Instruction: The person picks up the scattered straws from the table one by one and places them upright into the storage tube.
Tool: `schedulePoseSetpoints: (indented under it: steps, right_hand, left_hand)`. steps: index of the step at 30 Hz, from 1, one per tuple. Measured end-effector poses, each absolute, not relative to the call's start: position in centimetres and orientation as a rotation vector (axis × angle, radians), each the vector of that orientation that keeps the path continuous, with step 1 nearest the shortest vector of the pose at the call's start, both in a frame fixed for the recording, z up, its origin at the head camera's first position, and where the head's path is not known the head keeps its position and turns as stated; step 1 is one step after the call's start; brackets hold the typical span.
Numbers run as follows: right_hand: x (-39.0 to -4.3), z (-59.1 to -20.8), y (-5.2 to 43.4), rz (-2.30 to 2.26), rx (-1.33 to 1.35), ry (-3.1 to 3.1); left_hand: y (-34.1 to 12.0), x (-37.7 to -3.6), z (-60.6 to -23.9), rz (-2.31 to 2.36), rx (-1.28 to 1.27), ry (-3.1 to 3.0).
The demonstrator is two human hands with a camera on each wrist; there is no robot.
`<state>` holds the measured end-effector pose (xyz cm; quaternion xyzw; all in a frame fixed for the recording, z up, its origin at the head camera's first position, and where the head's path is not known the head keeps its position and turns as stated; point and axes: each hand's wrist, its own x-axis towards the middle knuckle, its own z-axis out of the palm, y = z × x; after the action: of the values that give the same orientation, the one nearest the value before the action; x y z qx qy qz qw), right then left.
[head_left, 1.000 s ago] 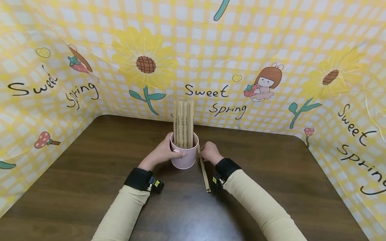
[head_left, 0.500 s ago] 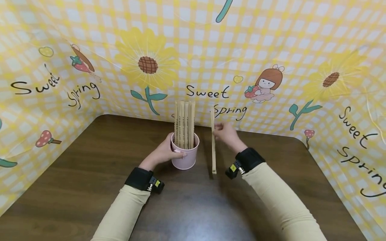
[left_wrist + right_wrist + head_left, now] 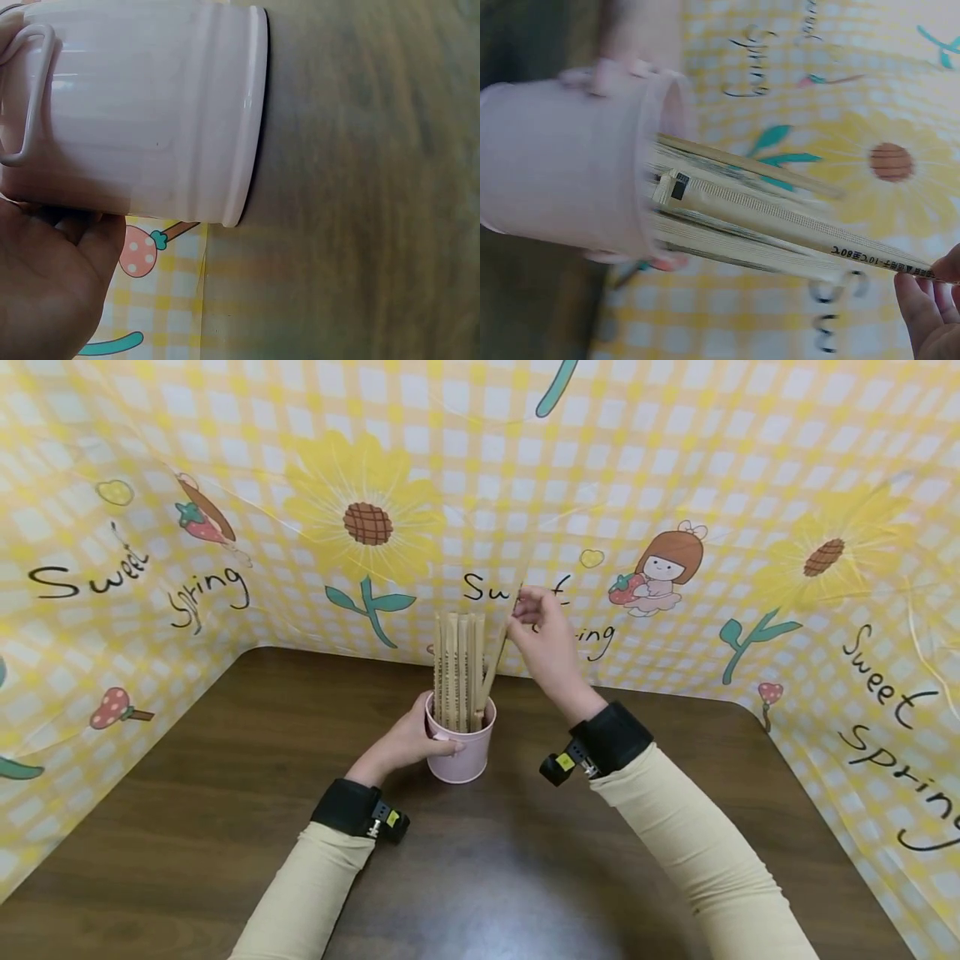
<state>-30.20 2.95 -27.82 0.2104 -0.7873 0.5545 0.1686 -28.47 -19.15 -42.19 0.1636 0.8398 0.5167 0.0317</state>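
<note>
Brown bench (image 3: 225,793), left hand (image 3: 408,739) gripping pink cup (image 3: 459,752) at 9 o'clock, right hand (image 3: 542,631) fingers pinching wrapped chopsticks (image 3: 491,668), tip in cup beside upright bundle (image 3: 456,668)

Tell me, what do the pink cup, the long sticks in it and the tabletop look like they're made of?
The pink cup looks like glossy plastic or enamelled metal: smooth ribbed wall, soft highlights, a thin loop handle. The sticks seem to be wrapped in tan paper sleeves: matte, flat, with small dark print. The tabletop looks like dark wood or wood-grain laminate, streaked, with a dull sheen.
</note>
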Motion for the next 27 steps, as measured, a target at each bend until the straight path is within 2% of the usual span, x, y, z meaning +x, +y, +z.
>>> schedulePoseSetpoints:
  steps: [12, 18, 27]
  right_hand:
    - [-31.1, -34.1, 2.6, 1.470, 0.618, -2.406]
    - [-30.9, -36.0, 1.9, 1.393, 0.710, -2.407]
    - [-31.0, -37.3, 1.3, 1.410, 0.648, -2.423]
  left_hand:
    - [-19.2, -28.4, -42.2, 1.628, 0.519, 2.556]
    - [-19.4, -28.2, -42.2, 1.608, 0.518, 2.575]
    - [-19.2, -28.4, -42.2, 1.602, 0.511, 2.581]
